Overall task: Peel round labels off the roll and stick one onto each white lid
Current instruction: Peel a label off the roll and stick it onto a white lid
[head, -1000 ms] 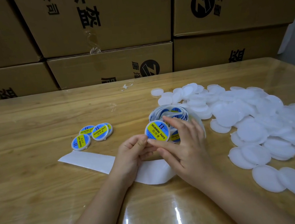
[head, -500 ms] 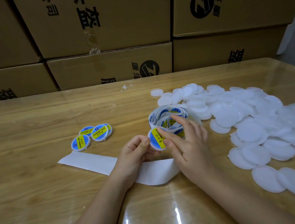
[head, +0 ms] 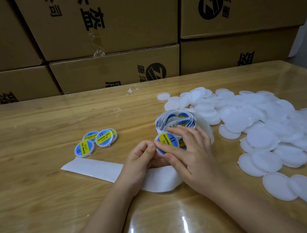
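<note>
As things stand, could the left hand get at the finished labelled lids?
Probably yes: the labelled lids lie on open table just beyond the left hand, nothing between; but it is busy holding the lid being labelled.

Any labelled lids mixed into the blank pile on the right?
No, the blank pile shows only plain white lids; the labelled lids lie apart on the left.
</note>
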Tool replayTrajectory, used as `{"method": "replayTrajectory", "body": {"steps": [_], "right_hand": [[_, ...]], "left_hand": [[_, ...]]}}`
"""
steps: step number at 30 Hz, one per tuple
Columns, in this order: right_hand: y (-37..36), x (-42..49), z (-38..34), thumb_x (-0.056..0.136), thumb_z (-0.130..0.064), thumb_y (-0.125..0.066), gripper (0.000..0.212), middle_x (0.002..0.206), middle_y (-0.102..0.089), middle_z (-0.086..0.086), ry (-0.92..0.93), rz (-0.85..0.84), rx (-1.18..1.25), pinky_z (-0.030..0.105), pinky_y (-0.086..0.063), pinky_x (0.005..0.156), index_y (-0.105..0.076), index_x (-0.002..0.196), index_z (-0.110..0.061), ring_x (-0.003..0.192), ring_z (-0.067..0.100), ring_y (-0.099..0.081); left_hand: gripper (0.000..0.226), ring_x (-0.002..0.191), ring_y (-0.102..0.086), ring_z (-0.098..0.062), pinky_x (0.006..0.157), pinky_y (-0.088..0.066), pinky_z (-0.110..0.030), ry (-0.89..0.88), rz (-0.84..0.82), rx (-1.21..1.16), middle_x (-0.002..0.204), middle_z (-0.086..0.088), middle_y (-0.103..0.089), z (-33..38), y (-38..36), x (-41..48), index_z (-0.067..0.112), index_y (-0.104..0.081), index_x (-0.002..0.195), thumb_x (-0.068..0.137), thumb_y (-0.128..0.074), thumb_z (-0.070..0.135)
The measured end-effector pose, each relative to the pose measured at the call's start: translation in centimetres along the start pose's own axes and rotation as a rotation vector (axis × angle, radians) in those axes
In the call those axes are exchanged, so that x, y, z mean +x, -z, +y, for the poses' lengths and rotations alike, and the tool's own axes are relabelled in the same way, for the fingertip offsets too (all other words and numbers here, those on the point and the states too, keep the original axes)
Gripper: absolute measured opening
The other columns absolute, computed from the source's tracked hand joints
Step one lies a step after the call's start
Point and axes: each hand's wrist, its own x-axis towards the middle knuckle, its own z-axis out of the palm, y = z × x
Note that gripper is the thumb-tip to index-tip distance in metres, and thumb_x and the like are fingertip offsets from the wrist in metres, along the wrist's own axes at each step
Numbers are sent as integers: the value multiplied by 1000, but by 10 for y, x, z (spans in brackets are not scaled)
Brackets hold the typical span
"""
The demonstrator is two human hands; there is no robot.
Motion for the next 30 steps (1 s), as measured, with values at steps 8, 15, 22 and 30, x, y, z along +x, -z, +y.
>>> {"method": "replayTrajectory", "body": {"steps": [8, 15, 22, 30], "right_hand": [[3, 0, 0, 94, -40, -40, 33, 133, -53, 0, 23, 31, 3, 58, -24, 105, -68, 111, -41, 124, 22, -47], [5, 0, 11, 93, -36, -43, 32, 125, -58, -1, -37, 100, -2, 55, -20, 108, -71, 106, -37, 116, 20, -52], [5, 1, 16, 95, -38, -37, 35, 128, -53, -2, -153, 79, -45, 51, -17, 109, -67, 113, -40, 116, 18, -50], [6, 2, 5, 94, -37, -40, 34, 130, -53, 1, -76, 48, -19, 53, -20, 108, -68, 114, -37, 117, 23, -51]], "left_hand": [[25, 76, -63, -18, 71, -52, -33, -45, 122, 23, 78, -4, -67, 0, 5, 3, 24, -67, 76, 93, -50, 33], [20, 66, -60, -8, 61, -49, -18, -55, 141, -44, 70, 1, -66, 2, 5, 3, 10, -55, 82, 87, -45, 27], [22, 65, -60, -10, 64, -51, -23, -29, 46, -20, 72, -1, -65, 0, 0, 1, 7, -55, 83, 89, -46, 27], [21, 73, -64, -17, 89, -48, -54, -4, -45, 2, 74, -4, -66, 2, -5, -2, 25, -64, 69, 87, -53, 30]]}}
